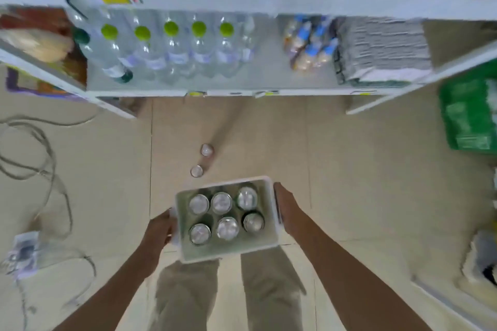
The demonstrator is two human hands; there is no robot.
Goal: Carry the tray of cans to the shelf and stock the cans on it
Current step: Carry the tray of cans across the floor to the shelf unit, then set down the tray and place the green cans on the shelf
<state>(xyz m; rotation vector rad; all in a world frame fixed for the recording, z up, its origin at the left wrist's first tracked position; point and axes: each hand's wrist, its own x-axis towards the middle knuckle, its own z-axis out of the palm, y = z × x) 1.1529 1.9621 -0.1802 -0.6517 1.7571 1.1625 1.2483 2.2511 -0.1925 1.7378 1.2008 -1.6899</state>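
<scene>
I am at the carrying step: my left hand grips the left side of the white tray and my right hand grips its right side, fingers wrapped on the rim. The six cans stand in two rows of three inside it, up in the air over the floor. Next I think I must step past the two loose cans on the floor and reach the shelf, where a bare spot sits between the water bottles and the small bottles.
</scene>
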